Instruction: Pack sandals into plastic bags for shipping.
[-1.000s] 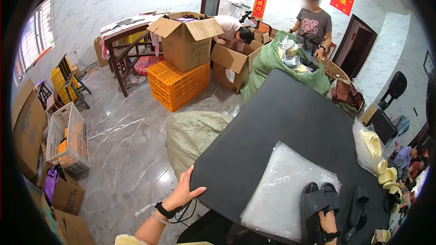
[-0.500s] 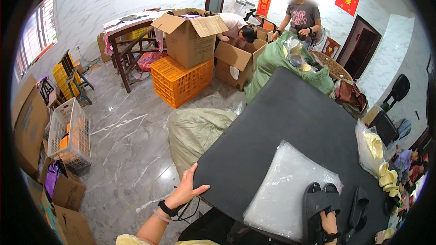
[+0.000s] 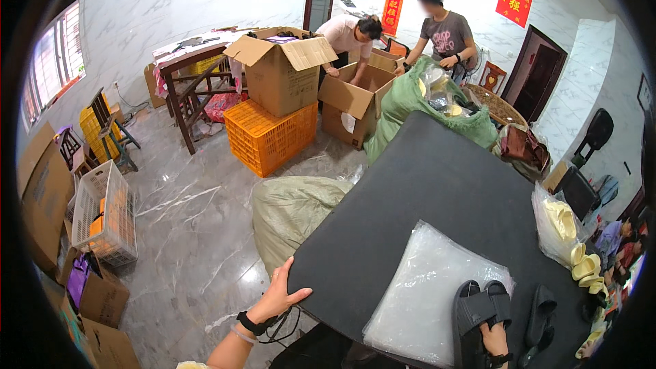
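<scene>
My left hand (image 3: 279, 295) rests on the near left corner of the black-topped table (image 3: 410, 184), thumb and fingers spread around the edge. A pair of black slide sandals (image 3: 474, 311) lies over the right side of a stack of clear plastic bags (image 3: 420, 294). My right hand (image 3: 493, 339) grips the sandals at their near end; some of its fingers are hidden under the straps. Just right of it is another pair of black slides (image 3: 540, 314) on the tabletop. Pale yellow slippers (image 3: 586, 266) line the table's right edge, near a clear bag of yellow slippers (image 3: 557, 225).
A full green woven sack (image 3: 410, 109) leans at the table's far end, another sack (image 3: 290, 212) at its left side. Beyond are an orange crate (image 3: 270, 140) and cardboard boxes (image 3: 283, 72). Two people work there, one bending over an open box (image 3: 348, 99). A white crate (image 3: 102, 212) stands left.
The person at the open box has straightened partway up from bending deep into it. The view has shifted slightly; both my hands keep their places on the table corner and the sandals.
</scene>
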Motion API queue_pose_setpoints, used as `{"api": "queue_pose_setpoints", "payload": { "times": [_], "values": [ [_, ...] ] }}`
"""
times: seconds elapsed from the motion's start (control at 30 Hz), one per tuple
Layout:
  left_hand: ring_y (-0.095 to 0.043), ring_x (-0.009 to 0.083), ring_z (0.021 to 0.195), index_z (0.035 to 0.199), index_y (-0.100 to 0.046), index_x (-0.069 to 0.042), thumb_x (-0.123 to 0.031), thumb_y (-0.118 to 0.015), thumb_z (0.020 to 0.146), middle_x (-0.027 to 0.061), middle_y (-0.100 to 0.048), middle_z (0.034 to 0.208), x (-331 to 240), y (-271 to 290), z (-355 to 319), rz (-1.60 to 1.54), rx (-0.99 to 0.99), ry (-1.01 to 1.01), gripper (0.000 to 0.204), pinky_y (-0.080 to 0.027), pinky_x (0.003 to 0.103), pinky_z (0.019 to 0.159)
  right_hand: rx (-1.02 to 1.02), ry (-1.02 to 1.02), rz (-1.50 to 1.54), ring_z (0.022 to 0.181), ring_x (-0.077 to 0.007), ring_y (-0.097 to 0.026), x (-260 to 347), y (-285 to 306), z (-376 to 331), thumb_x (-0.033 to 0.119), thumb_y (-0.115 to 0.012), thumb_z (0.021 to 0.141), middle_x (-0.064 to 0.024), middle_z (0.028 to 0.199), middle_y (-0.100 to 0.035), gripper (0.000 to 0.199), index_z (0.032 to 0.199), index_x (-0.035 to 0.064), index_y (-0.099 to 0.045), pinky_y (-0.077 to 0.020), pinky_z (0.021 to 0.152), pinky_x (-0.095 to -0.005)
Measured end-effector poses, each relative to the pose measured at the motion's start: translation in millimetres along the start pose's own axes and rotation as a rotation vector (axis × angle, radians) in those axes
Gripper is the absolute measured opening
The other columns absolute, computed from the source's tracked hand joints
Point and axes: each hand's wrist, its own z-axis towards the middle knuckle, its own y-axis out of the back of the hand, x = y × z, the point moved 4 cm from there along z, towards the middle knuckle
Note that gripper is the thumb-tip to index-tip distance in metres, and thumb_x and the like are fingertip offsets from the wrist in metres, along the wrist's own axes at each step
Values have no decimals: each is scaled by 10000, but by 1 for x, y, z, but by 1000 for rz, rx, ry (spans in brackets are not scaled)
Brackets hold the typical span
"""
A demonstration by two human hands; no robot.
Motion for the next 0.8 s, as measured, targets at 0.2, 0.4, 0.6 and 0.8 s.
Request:
{"api": "queue_pose_setpoints", "payload": {
  "times": [0.2, 0.4, 0.6, 0.8],
  "values": [
    [-337, 387, 1244, 1430, -131, -13, -372, -717, 790, 299, -307, 1317, -3, 2, -1, -30, 11, 17, 940, -302, 427, 1041, -37, -25, 14, 1177, -460, -433, 0, -1, 0, 360, -545, 865, -338, 1299, -408, 682, 1314, -102, -321, -364, 974, -412],
    [-327, 376, 1253, 1425, -148, 5, -374, -729, 778, 286, -315, 1321, -4, -1, 0, -22, -2, 10, 949, -294, 425, 1045, -10, -87, 0, 1144, -465, -464, -9, -3, 1, 357, -545, 865, -348, 1225, -472, 697, 1285, -149, -314, -385, 947, -414],
    [-320, 369, 1257, 1425, -162, 2, -362, -743, 766, 275, -313, 1333, -1, -1, 0, -42, -31, 20, 951, -285, 425, 1049, -30, -118, 16, 1141, -465, -465, -1, 0, -2, 322, -555, 855, -347, 1214, -480, 687, 1288, -152, -309, -390, 947, -416],
    [-315, 363, 1261, 1430, -156, -11, -356, -741, 768, 273, -306, 1338, -5, 1, 1, -59, -19, 26, 948, -282, 421, 1051, -57, 4, 25, 1163, -453, -451, 5, 0, -1, 298, -548, 858, -334, 1260, -452, 643, 1296, -121, -334, -377, 970, -409]
  ]
}}
